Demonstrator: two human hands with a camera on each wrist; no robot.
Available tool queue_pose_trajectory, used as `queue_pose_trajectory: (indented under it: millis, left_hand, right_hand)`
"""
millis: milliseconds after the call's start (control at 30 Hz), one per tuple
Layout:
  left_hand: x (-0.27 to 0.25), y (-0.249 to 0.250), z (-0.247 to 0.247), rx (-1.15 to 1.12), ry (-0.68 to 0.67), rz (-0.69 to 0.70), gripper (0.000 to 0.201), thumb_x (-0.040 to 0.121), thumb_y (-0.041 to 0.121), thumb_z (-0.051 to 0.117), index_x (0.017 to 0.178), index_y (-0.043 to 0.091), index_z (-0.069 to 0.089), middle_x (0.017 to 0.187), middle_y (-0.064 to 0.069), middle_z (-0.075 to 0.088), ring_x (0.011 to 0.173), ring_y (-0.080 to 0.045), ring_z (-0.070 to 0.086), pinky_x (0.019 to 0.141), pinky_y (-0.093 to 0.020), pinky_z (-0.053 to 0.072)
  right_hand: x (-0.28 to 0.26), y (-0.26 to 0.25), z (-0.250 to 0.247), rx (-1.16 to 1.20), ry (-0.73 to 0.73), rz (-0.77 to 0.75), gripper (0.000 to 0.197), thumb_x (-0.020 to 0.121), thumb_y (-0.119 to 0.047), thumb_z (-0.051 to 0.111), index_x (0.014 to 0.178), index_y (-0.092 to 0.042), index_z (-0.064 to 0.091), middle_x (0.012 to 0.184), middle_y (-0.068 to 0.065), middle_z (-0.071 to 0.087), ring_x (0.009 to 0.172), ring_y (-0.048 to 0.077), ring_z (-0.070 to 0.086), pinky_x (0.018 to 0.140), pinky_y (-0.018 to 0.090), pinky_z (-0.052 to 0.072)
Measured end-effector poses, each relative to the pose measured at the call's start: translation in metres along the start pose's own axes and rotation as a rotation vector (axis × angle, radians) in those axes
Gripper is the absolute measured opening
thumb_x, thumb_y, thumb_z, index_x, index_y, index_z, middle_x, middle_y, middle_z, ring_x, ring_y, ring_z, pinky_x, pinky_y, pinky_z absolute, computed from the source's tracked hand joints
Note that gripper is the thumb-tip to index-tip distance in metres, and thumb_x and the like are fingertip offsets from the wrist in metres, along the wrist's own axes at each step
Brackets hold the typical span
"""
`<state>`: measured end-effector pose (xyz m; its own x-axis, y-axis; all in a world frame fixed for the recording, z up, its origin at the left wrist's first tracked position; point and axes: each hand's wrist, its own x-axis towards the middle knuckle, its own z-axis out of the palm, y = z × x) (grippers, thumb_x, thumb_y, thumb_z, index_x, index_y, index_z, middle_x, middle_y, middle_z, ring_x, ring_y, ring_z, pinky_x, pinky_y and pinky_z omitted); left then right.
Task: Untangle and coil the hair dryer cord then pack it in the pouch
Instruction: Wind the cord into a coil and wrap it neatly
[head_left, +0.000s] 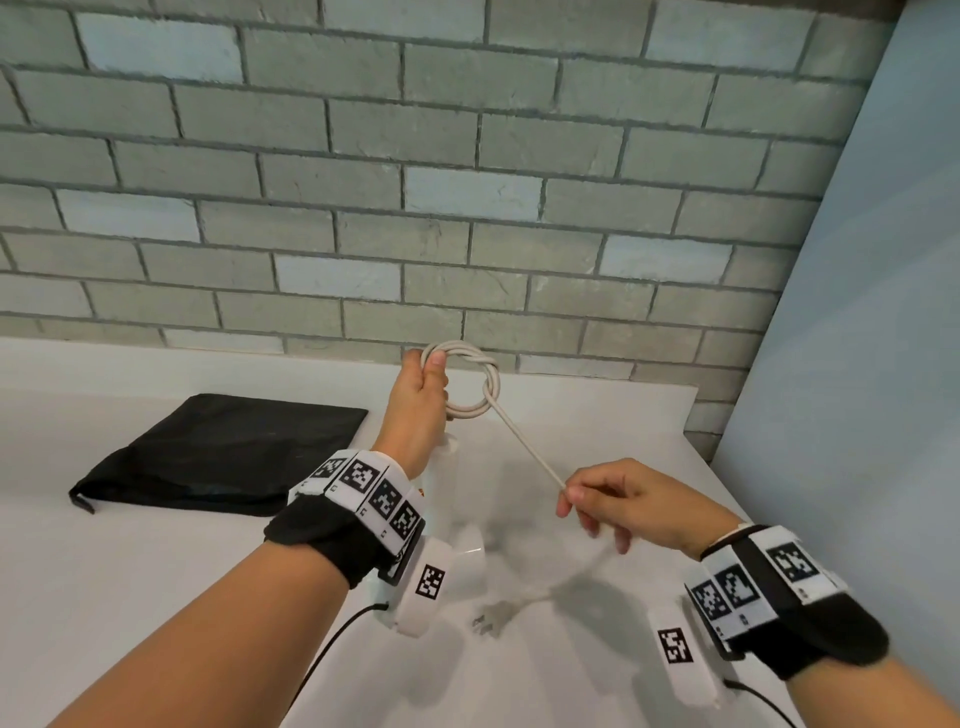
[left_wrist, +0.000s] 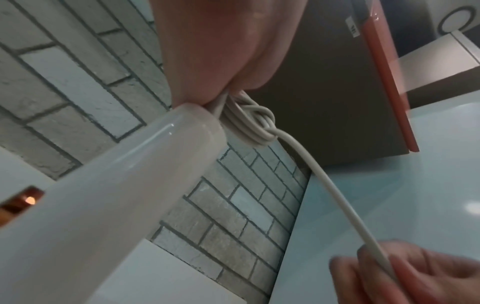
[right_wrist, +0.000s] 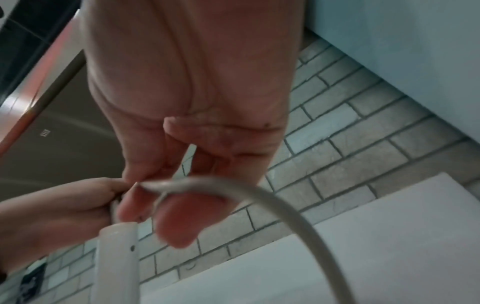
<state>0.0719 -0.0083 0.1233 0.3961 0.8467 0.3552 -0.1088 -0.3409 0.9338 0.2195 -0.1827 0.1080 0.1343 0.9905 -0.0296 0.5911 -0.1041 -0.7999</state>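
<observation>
Both wrists, strapped with marker-printed bands, fill the bottom of the head view. Right hand (head_left: 631, 506) pinches the cord (head_left: 524, 447) between thumb and forefinger, the line running taut and diagonal up to the coil (head_left: 470, 382). Left hand (head_left: 421, 395) is raised, fingers closed around that coil of several loops, with one turn wrapped round the bundle. Hair dryer (left_wrist: 111, 185) hangs below the left hand, white and glossy; in the head view the left wrist hides most of it. Plug (head_left: 491, 616) dangles blurred above the table (head_left: 130, 597), so its prongs are hard to make out. Black pouch (head_left: 218, 454) lies flat to the left, well apart from both hands.
</observation>
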Motion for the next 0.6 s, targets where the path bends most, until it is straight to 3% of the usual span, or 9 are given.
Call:
queue_pose_trajectory:
  millis: [33,100,167,233,300,433,500,600]
  left_hand:
    - [-0.001,0.000,0.000,-0.012,-0.009,-0.007,0.024,0.098,0.033,0.029,0.087,0.015,0.042,0.072,0.003,0.042,0.063,-0.010,0.044,0.050,-0.017,0.039]
    - [-0.002,-0.002,0.001,-0.063,-0.010,-0.045,0.026,0.098,0.034,0.030,0.082,0.019,0.043,0.070,0.002,0.042,0.060,-0.011,0.046,0.042,-0.012,0.038]
    - [-0.002,-0.003,0.002,-0.176,-0.023,-0.098,0.028,0.098,0.033,0.030,0.078,0.019,0.042,0.068,0.001,0.040,0.055,-0.011,0.044,0.043,-0.015,0.040]
    - [-0.003,-0.003,0.002,-0.285,-0.083,-0.142,0.031,0.098,0.031,0.030,0.073,0.017,0.040,0.060,0.005,0.042,0.048,-0.009,0.043,0.051,-0.022,0.041]
    - [-0.006,-0.002,0.001,-0.300,-0.181,-0.154,0.033,0.098,0.032,0.032,0.070,0.015,0.039,0.051,0.009,0.045,0.043,-0.005,0.045,0.055,-0.024,0.039]
    - [-0.018,0.002,0.004,-0.260,-0.336,-0.169,0.032,0.098,0.030,0.032,0.070,0.016,0.040,0.063,0.003,0.037,0.046,-0.005,0.043,0.049,-0.019,0.037]
    - [-0.022,0.005,0.006,-0.200,-0.362,-0.141,0.033,0.098,0.032,0.032,0.070,0.016,0.040,0.065,0.002,0.037,0.053,-0.010,0.040,0.054,-0.023,0.035]
    - [-0.026,0.008,0.005,-0.018,-0.330,-0.062,0.033,0.097,0.034,0.032,0.071,0.018,0.043,0.068,0.002,0.040,0.061,-0.013,0.040,0.060,-0.026,0.035]
  right_hand:
    - [0.002,0.001,0.002,0.026,-0.007,-0.027,0.021,0.092,-0.013,0.049,0.088,-0.007,0.068,0.071,0.001,0.055,0.057,0.005,0.052,0.049,0.020,0.045]
    - [0.008,0.001,0.012,0.114,0.003,-0.062,0.022,0.092,-0.008,0.048,0.098,0.003,0.066,0.069,-0.002,0.061,0.049,0.007,0.047,0.045,0.018,0.039]
    - [0.014,0.000,0.026,0.217,0.033,-0.067,0.025,0.094,-0.011,0.043,0.107,-0.008,0.064,0.056,-0.004,0.056,0.041,0.006,0.035,0.041,0.015,0.030]
    - [0.020,-0.001,0.038,0.223,0.042,-0.061,0.025,0.096,-0.018,0.040,0.103,-0.022,0.064,0.052,0.001,0.043,0.040,0.005,0.031,0.040,0.013,0.028]
    - [0.028,-0.001,0.045,0.183,0.023,-0.052,0.024,0.095,-0.021,0.042,0.093,-0.023,0.065,0.051,0.000,0.036,0.041,0.004,0.029,0.041,0.011,0.028]
    - [0.050,-0.012,0.043,0.073,0.084,-0.039,0.017,0.091,-0.018,0.052,0.079,-0.017,0.064,0.038,-0.016,0.050,0.039,-0.003,0.043,0.045,0.005,0.031]
    - [0.062,-0.017,0.035,0.026,0.201,-0.064,0.011,0.087,-0.011,0.057,0.082,-0.009,0.067,0.047,-0.019,0.058,0.046,-0.009,0.051,0.050,0.004,0.035]
    - [0.076,-0.025,0.026,-0.014,0.382,-0.092,0.013,0.080,0.000,0.059,0.084,-0.006,0.069,0.074,0.001,0.068,0.067,0.006,0.060,0.066,0.016,0.044]
